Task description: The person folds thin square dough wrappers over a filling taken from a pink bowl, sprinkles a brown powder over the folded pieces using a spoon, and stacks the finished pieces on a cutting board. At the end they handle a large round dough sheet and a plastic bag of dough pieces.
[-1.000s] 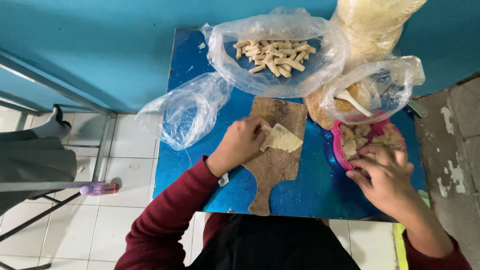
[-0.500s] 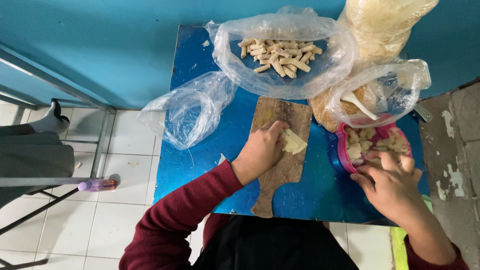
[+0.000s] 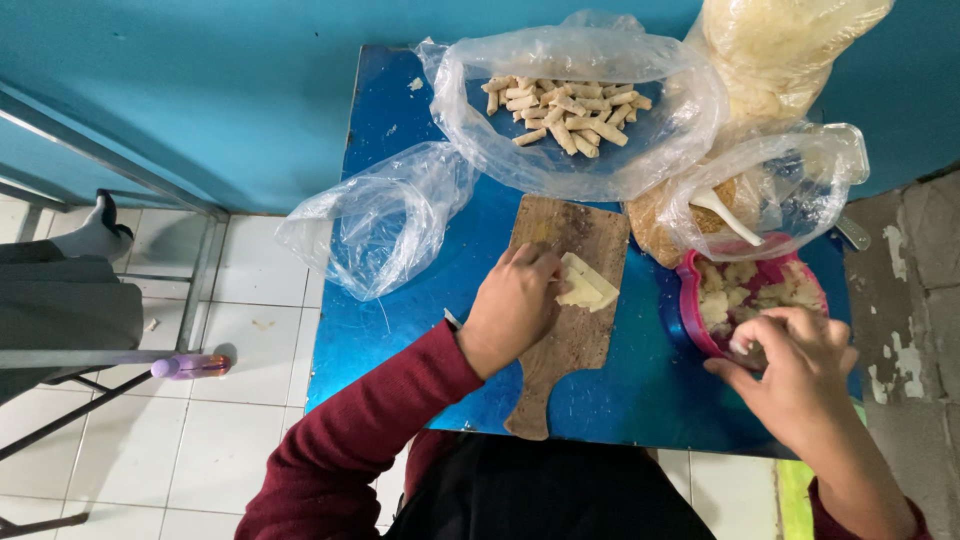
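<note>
My left hand lies on the wooden cutting board near the middle of the blue table, fingers curled down and pinning the edge of a pale folded wrapper sheet; not a full grip, more a press w/ fingertips. The wrapper sits on the board's upper right part, just beside my thumb.

My right hand is at the table's right edge, over the near rim of the pink bowl. Fingers bunched together, tips dipped into the chunky pale filling; looks like a pinch, but can't tell if anything is actually held.

Board's handle points toward me, reaching almost to the table's near edge. Behind the board, along the far edge, an open clear plastic bag w/ a pile of finished rolls inside. An empty crumpled plastic bag hangs off the left edge. Btw the rolls and the pink bowl, another clear bag w/ a white spoon in it. At the far right corner, a big bag of pale crumbs.
</note>
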The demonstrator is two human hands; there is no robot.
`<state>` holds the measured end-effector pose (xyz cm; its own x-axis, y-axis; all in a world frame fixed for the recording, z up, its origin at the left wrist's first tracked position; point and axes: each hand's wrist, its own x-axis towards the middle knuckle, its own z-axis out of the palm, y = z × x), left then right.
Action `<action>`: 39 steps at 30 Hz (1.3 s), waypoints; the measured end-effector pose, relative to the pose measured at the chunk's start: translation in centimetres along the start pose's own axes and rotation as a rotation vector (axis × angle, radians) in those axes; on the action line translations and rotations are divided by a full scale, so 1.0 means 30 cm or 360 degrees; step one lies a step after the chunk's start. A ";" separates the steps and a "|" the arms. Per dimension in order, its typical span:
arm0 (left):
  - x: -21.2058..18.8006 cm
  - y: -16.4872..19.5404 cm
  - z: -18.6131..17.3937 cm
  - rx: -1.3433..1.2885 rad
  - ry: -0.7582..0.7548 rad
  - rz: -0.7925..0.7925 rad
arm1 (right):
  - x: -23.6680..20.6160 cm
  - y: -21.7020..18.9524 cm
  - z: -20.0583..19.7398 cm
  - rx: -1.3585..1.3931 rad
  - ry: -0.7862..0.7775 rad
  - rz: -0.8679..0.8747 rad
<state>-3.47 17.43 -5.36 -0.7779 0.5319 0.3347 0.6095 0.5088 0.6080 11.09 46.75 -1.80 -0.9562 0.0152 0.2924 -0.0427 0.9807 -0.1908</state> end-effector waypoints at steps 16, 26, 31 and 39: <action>-0.096 0.088 0.001 0.0676 -0.0061 0.0223 | 0.206 -0.316 0.215 -0.0539 0.0043 -0.0584; -0.100 0.091 0.013 0.0813 -0.0144 0.0247 | 0.221 -0.268 0.156 -0.1025 -0.0299 -0.0496; -0.104 0.093 0.016 0.0812 -0.0082 0.0266 | 0.222 -0.287 0.179 -0.1247 -0.0220 -0.0759; -0.100 0.093 0.013 0.0771 -0.0123 0.0246 | 0.258 -0.279 0.234 -0.1584 -0.0096 -0.0832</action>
<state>0.61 17.52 -4.94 -0.6708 0.6648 0.3288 0.7315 0.6660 0.1459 2.01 37.28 -4.53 -0.9022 -0.4262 0.0662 -0.2181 0.5834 0.7824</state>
